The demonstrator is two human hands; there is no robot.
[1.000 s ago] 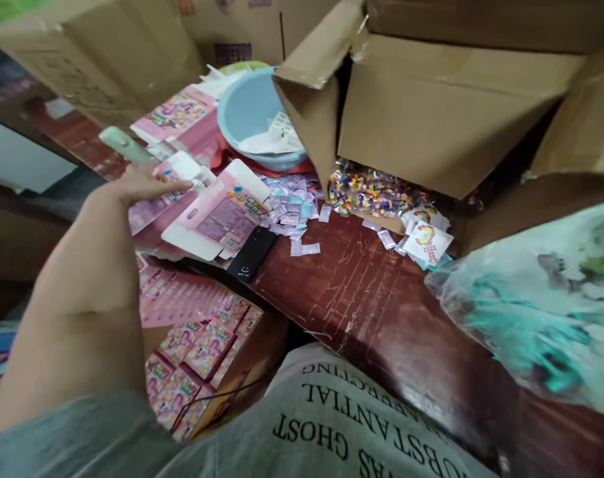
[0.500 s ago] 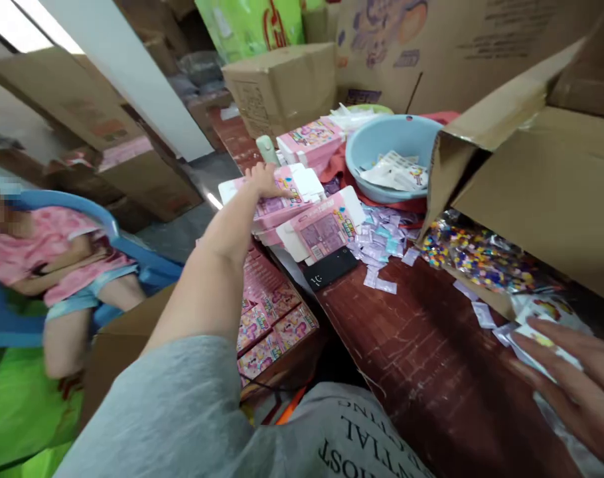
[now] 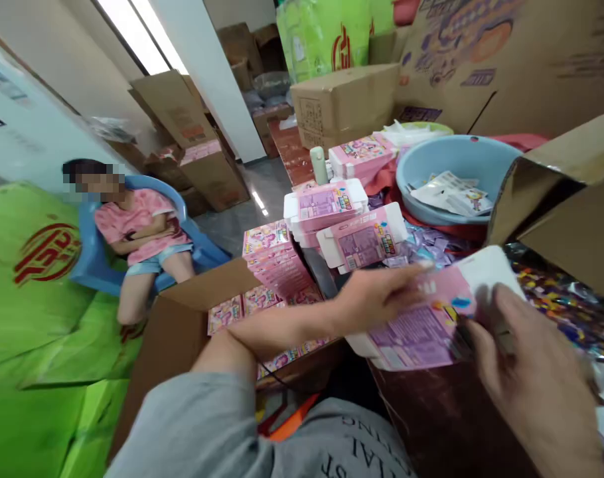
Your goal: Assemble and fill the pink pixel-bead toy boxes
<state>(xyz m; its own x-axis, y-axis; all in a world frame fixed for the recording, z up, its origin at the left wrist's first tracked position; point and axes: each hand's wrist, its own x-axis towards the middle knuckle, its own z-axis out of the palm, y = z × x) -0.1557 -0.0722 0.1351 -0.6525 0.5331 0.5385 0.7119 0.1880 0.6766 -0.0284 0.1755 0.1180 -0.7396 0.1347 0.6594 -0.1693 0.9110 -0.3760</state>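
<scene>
Far left, a seated person in a blue chair sits well apart. Near left, an open carton of packed pink boxes sits below the table edge. My left hand pinches the flat pink box blank at its left end; my right hand grips its right end, fingers curled. I judge this the start of folding; next calls for squaring the blank. Room is tight: stacked blanks, a blue basin and a cardboard flap crowd the far side.
</scene>
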